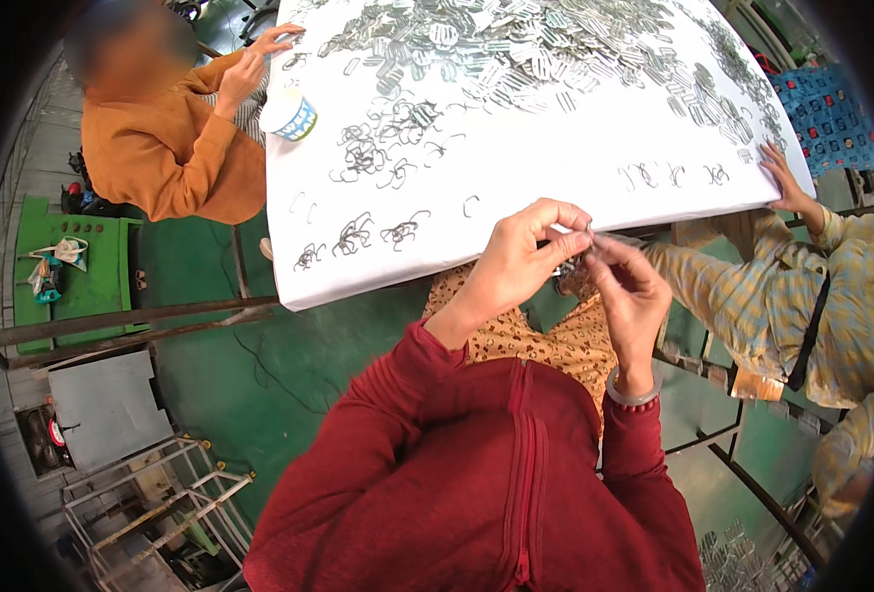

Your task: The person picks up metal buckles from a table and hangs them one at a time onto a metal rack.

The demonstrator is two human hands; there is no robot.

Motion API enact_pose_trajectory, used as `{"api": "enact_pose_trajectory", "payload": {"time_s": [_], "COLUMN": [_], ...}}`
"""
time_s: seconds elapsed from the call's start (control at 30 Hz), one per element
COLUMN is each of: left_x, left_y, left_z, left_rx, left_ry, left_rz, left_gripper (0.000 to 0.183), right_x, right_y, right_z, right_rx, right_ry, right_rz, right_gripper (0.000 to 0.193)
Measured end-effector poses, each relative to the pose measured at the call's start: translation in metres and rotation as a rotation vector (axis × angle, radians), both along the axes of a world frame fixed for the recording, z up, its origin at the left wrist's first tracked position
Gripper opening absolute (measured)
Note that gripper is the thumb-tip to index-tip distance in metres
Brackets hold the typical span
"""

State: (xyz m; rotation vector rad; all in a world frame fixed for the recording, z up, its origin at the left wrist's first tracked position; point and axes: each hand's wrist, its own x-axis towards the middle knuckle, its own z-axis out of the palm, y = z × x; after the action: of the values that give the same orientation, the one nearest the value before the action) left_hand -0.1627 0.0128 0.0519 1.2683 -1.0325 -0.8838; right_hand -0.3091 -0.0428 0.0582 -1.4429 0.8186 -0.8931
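My left hand (518,255) and my right hand (630,296) meet just off the near edge of the white-covered table (545,187). Both are closed, with thumbs and fingertips pinched together at one spot. Whatever is between the fingertips is too small and too hidden to name. Beyond my left hand lie small heaps of thin, dark curved pieces (355,235), with one single curved piece (470,206) close by. More dark curved pieces (676,176) sit in little groups beyond my right hand.
Flat, slotted oval pieces (516,59) cover the far part of the table. A patterned paper cup (291,115) stands tilted at the left edge. One person in orange (165,158) works at the left, another in plaid (743,286) at the right. A metal frame (160,513) stands lower left.
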Motion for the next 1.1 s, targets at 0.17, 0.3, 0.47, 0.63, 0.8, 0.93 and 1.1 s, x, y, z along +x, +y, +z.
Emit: {"api": "enact_pose_trajectory", "payload": {"time_s": [0.17,0.3,0.47,0.63,0.8,0.93,1.1], "left_x": [-0.001,0.0,-0.009,-0.013,-0.014,-0.014,-0.009], "left_y": [0.013,0.022,0.025,0.037,0.037,0.034,0.024], "left_z": [0.019,0.02,0.012,0.012,0.002,0.001,-0.005], "left_rx": [0.167,0.146,-0.011,0.071,-0.001,-0.049,-0.079], "left_ry": [0.16,0.02,-0.231,-0.196,-0.226,-0.234,-0.257], "left_rz": [-0.041,0.004,0.064,0.013,0.071,0.103,0.09], "left_gripper": [0.011,0.015,0.017,0.016,0.015,0.014,0.012], "right_x": [-0.001,0.024,0.099,0.156,0.152,0.106,0.039], "right_y": [-0.013,-0.057,-0.177,-0.217,-0.214,-0.154,-0.083], "right_z": [0.003,0.007,-0.061,-0.11,-0.095,-0.05,-0.005], "right_rx": [-0.066,-0.015,-0.223,-0.815,-0.469,0.002,-0.153], "right_ry": [0.004,0.105,0.354,0.702,0.641,0.255,0.16], "right_rz": [0.1,0.092,0.082,0.013,0.277,0.318,0.305], "right_gripper": [0.022,0.021,0.03,0.023,0.017,0.016,0.01]}}
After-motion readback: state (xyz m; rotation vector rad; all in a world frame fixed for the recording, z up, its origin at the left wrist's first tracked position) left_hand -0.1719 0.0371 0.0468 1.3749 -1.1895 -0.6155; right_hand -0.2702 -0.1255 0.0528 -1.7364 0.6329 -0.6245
